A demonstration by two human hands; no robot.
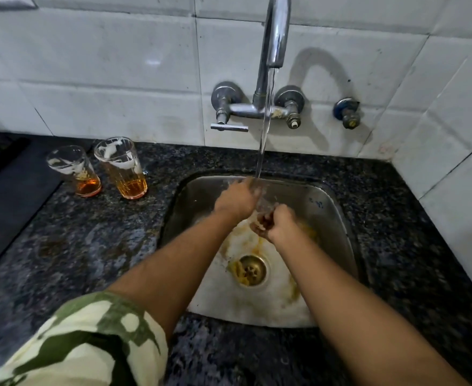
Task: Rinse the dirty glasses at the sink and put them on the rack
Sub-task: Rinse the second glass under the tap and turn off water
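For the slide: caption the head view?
Both hands rinse a glass under the running tap; two dirty glasses wait on the counter.

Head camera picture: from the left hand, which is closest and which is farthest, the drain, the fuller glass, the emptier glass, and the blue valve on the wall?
From the left hand:
1. Drain, in the sink bottom, just below the hands.
2. Fuller glass, on the counter to the left.
3. Blue valve up on the right wall and emptier glass, farthest left: too close to call.

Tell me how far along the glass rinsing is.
Done: nothing shows as finished; no rack is in view. In hand: both hands, left hand and right hand, hold a blurred glass under the running tap. Left: two glasses with orange dregs wait on the counter.
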